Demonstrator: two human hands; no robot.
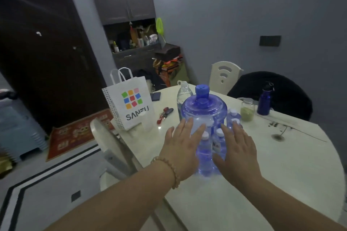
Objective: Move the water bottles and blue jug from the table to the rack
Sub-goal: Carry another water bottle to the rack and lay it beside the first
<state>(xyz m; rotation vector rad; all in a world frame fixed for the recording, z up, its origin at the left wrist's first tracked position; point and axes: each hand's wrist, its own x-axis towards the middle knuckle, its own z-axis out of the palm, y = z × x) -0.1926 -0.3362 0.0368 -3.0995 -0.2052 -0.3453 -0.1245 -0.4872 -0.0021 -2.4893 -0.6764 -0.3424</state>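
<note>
Both hands, left and right, each grip spread and empty, reach for small water bottles fronting the blue jug; closing comes next.

left hand flat, fingers spread | right hand same | contact unclear

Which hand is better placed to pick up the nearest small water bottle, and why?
The left hand, probably. Its open palm sits right beside the nearest small bottle, fingers reaching toward the blue jug. The right hand, also open, is closer to the neighbouring bottle.
</note>
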